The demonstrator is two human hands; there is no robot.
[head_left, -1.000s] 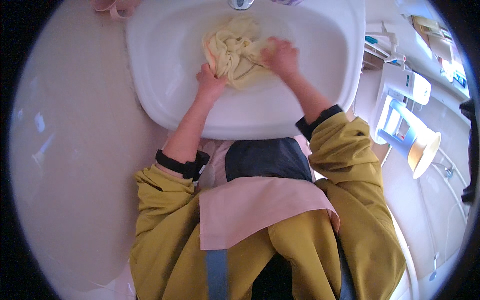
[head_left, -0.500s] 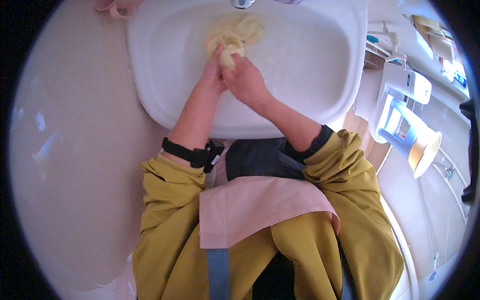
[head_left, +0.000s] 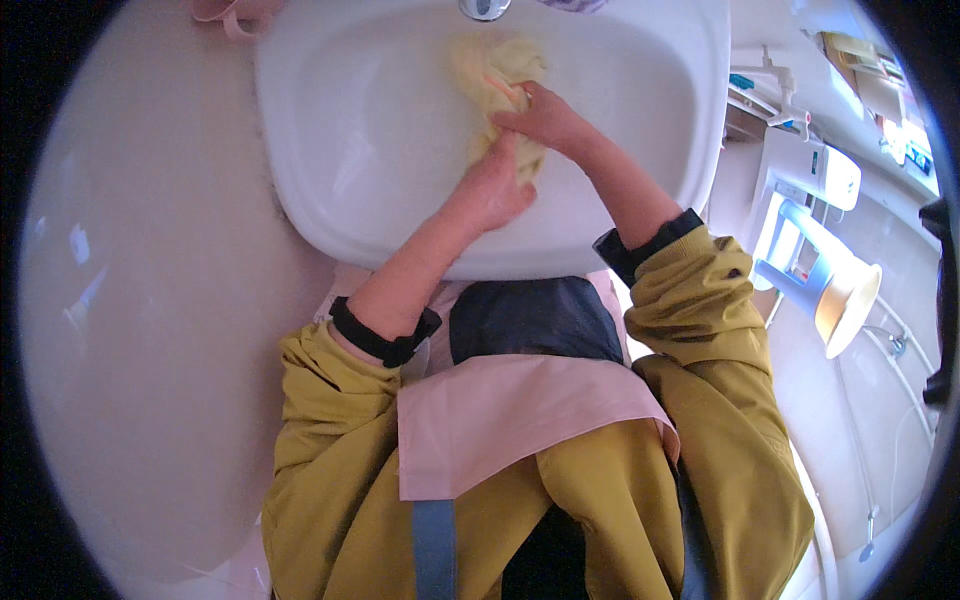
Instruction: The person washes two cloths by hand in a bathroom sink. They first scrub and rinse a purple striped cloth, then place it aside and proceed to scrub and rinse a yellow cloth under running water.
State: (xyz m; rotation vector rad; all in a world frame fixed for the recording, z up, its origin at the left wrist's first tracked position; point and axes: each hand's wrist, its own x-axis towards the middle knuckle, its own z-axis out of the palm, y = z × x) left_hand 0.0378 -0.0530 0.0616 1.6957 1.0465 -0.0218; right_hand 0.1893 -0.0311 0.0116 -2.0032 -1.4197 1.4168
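A wet-looking pale yellow cloth (head_left: 500,62) lies bunched in the white washbasin (head_left: 630,120), below the tap. My left hand (head_left: 497,190) grips its near end, palm turned inward, with fingers curled round the fabric. Farther up and to the right, my right hand (head_left: 545,117) is closed on the cloth's middle, where an orange-pink stripe shows beside the fingertips. Some of the fingers are hidden behind the cloth and the hands. The far part of the cloth hangs loose toward the tap.
The chrome tap (head_left: 485,8) juts over the basin's far edge. A pink cup (head_left: 238,14) stands at the far left, and something purple lies behind the rim. To the right are white pipes (head_left: 785,90) and a blue-and-cream object (head_left: 825,285). A pink apron covers my lap.
Both hands have shifted to the right with the cloth. My left hand has come nearer, my right hand has gone farther up, and the tight twisted wad has loosened into a longer bundle.
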